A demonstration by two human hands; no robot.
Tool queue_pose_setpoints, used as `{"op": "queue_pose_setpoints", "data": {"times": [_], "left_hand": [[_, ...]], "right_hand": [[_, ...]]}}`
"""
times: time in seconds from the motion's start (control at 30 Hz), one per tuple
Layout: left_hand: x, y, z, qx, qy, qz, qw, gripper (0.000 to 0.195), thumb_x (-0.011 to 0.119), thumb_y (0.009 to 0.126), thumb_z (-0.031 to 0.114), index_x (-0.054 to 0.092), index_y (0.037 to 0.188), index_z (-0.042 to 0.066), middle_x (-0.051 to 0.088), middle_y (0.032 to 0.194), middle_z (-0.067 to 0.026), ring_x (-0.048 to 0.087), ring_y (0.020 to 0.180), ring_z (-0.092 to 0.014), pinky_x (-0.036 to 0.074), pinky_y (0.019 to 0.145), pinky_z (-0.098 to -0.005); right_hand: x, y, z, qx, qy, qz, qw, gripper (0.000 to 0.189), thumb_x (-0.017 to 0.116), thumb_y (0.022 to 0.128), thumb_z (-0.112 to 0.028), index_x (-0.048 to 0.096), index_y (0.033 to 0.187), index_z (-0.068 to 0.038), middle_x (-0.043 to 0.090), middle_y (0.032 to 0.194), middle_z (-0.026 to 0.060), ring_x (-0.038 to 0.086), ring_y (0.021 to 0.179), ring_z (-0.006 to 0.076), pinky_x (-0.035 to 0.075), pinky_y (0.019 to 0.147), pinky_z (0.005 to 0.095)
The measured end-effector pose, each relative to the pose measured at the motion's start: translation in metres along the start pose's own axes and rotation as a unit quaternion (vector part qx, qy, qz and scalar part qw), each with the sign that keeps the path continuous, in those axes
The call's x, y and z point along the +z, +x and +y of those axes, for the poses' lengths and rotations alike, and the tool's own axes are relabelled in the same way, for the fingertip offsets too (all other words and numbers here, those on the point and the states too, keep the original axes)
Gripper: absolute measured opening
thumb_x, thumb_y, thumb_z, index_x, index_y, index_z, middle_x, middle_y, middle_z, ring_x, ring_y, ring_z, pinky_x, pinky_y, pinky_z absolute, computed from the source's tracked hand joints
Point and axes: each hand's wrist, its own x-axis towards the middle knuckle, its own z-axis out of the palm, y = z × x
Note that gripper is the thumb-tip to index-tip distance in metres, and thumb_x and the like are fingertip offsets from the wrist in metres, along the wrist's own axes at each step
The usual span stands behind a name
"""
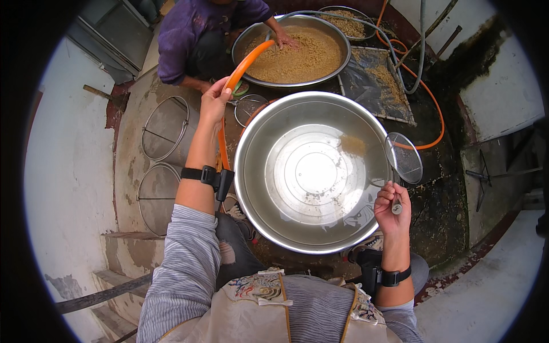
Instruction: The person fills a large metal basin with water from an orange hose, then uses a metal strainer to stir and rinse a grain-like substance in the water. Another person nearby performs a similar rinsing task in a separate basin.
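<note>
My left hand grips an orange hose, whose end points over the rim of the far metal basin. That basin holds cloudy water with a mass of pale brown grain. My right hand is closed round the handle of a round wire-mesh skimmer, held at the right rim of the near basin. The large steel basin before me has a shiny bottom with a small tan patch at its upper right. Whether water runs from the hose, I cannot tell.
A person in a purple top crouches at the far basin, one hand in the grain. Two mesh cylinders lie left. A framed dark sheet with scattered grain, another grain basin, hoses and a wet floor lie right. Steps are lower left.
</note>
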Motion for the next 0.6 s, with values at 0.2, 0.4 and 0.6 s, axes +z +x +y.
{"op": "queue_pose_setpoints", "data": {"times": [0.2, 0.4, 0.6], "left_hand": [[-0.0004, -0.0001, -0.0013, 0.01, 0.001, 0.0, 1.0, 0.034, 0.056, 0.089, 0.001, 0.057, 0.123, 0.004, 0.062, 0.1, -0.0009, 0.055, 0.083, -0.008, 0.045, 0.078, -0.0221], [-0.0001, -0.0006, -0.001, 0.006, 0.007, -0.003, 1.0, 0.034, 0.056, 0.089, 0.001, 0.057, 0.123, 0.004, 0.063, 0.102, -0.0018, 0.056, 0.085, -0.008, 0.046, 0.078, -0.0221], [0.003, -0.0031, 0.0005, 0.007, 0.006, -0.001, 1.0, 0.034, 0.056, 0.089, 0.001, 0.057, 0.123, 0.004, 0.063, 0.104, -0.003, 0.058, 0.09, -0.01, 0.047, 0.079, -0.0232]], "right_hand": [[-0.0003, 0.0005, 0.0005, 0.0, -0.004, 0.007, 1.0, 0.009, 0.053, 0.087, -0.01, 0.055, 0.09, -0.002, 0.054, 0.071, 0.0003, 0.052, 0.061, 0.01, 0.044, 0.054, 0.0225], [0.0007, 0.0006, 0.0014, 0.004, -0.009, 0.012, 1.0, 0.007, 0.053, 0.087, -0.01, 0.056, 0.089, -0.004, 0.054, 0.071, -0.0005, 0.052, 0.061, 0.0094, 0.044, 0.054, 0.0222], [0.0012, -0.0001, 0.0014, 0.005, -0.005, 0.014, 1.0, 0.006, 0.053, 0.086, -0.009, 0.055, 0.088, -0.004, 0.054, 0.071, -0.0004, 0.052, 0.062, 0.0096, 0.043, 0.054, 0.022]]}}
